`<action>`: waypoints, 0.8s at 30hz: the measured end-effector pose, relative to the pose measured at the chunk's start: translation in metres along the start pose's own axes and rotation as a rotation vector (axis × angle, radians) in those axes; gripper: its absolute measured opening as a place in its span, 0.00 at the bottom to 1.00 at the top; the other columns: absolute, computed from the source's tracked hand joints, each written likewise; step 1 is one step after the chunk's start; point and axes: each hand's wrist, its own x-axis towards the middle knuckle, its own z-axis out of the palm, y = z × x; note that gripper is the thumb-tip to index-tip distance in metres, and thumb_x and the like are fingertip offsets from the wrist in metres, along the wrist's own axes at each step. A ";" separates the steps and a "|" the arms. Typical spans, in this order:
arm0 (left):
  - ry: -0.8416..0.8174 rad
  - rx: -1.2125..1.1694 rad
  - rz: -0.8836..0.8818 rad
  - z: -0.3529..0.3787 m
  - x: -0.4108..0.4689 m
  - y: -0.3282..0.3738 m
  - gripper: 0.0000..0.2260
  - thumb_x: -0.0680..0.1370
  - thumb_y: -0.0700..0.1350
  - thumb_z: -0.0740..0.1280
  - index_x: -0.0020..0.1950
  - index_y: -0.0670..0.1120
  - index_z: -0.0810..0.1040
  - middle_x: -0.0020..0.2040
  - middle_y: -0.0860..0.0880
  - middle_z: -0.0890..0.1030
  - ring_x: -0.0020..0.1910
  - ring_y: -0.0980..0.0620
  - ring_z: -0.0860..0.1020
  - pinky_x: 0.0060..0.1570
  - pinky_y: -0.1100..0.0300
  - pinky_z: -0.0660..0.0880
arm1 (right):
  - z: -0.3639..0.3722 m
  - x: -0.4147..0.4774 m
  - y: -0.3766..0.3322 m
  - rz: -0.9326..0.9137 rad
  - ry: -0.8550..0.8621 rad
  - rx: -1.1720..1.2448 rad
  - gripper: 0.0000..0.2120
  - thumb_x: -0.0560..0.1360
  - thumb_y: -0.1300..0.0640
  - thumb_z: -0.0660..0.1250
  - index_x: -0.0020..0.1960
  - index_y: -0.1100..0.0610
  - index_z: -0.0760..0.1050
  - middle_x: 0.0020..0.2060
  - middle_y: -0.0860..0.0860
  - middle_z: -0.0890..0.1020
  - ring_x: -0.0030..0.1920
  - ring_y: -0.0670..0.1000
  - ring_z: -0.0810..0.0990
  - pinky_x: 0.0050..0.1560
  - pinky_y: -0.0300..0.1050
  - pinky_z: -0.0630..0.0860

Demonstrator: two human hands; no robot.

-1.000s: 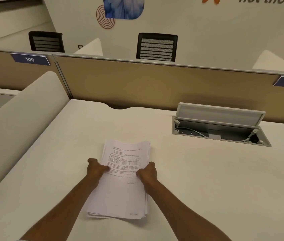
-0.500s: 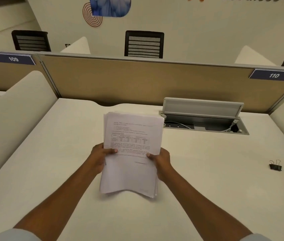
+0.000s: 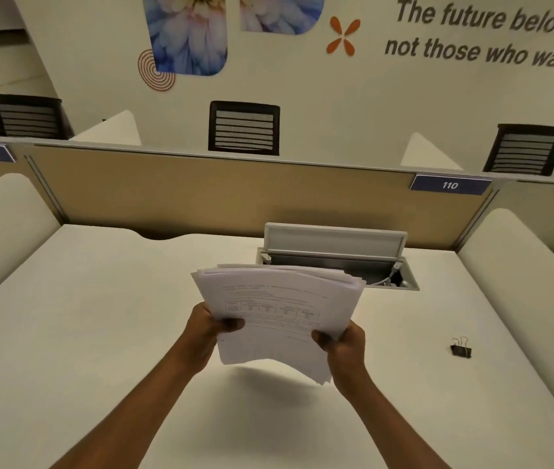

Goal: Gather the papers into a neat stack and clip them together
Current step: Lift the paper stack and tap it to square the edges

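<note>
A thick stack of white printed papers (image 3: 279,309) hangs in the air above the middle of the white desk (image 3: 99,333). My left hand (image 3: 206,328) grips its left edge, thumb on the top sheet. My right hand (image 3: 343,343) grips its right edge the same way. The sheets are fanned at the far edge and not flush; the near edge sags toward the desk. A black binder clip (image 3: 461,349) with its wire handles up lies on the desk at the right, well apart from both hands.
An open cable box (image 3: 336,262) with a raised grey lid is set into the desk behind the papers. A tan partition (image 3: 221,191) closes the far side, with white curved side panels left and right. Office chairs stand beyond it.
The stack lay flat on the desk under both hands a second ago. Both hands have since lifted it off the desk and raised it further, tilting it. The view has tilted up.
</note>
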 end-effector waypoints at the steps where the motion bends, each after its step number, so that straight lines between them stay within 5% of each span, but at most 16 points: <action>1: 0.022 0.017 -0.015 0.007 0.000 -0.005 0.23 0.60 0.38 0.77 0.55 0.48 0.82 0.54 0.39 0.82 0.54 0.36 0.80 0.52 0.40 0.79 | -0.007 0.000 0.004 0.001 -0.002 -0.004 0.18 0.67 0.77 0.68 0.45 0.54 0.80 0.42 0.53 0.84 0.44 0.54 0.83 0.37 0.39 0.81; 8: 0.152 0.185 -0.049 0.045 0.000 -0.023 0.21 0.61 0.43 0.78 0.52 0.50 0.81 0.48 0.48 0.86 0.51 0.44 0.82 0.42 0.60 0.81 | -0.038 -0.001 0.031 0.081 -0.019 0.054 0.19 0.60 0.72 0.72 0.46 0.56 0.79 0.40 0.51 0.85 0.42 0.53 0.83 0.35 0.38 0.80; 15: 0.468 0.192 0.175 0.078 0.009 0.009 0.30 0.62 0.66 0.71 0.54 0.45 0.75 0.45 0.45 0.82 0.42 0.44 0.83 0.37 0.54 0.82 | -0.042 0.007 0.036 0.069 -0.093 0.065 0.20 0.59 0.72 0.71 0.47 0.54 0.80 0.38 0.47 0.86 0.43 0.48 0.84 0.36 0.37 0.80; 19: 0.736 0.377 0.245 0.100 0.014 0.028 0.27 0.66 0.63 0.69 0.57 0.49 0.68 0.48 0.45 0.77 0.43 0.46 0.79 0.37 0.59 0.81 | -0.044 0.009 0.037 0.069 -0.107 0.080 0.20 0.57 0.68 0.70 0.48 0.54 0.80 0.39 0.47 0.86 0.44 0.50 0.84 0.37 0.38 0.80; 24: 0.937 0.507 0.133 0.122 0.018 0.038 0.32 0.68 0.63 0.72 0.62 0.47 0.63 0.48 0.48 0.75 0.45 0.48 0.77 0.44 0.51 0.79 | -0.045 0.010 0.038 0.068 -0.132 0.096 0.20 0.58 0.68 0.70 0.48 0.53 0.79 0.40 0.46 0.86 0.44 0.52 0.83 0.37 0.39 0.80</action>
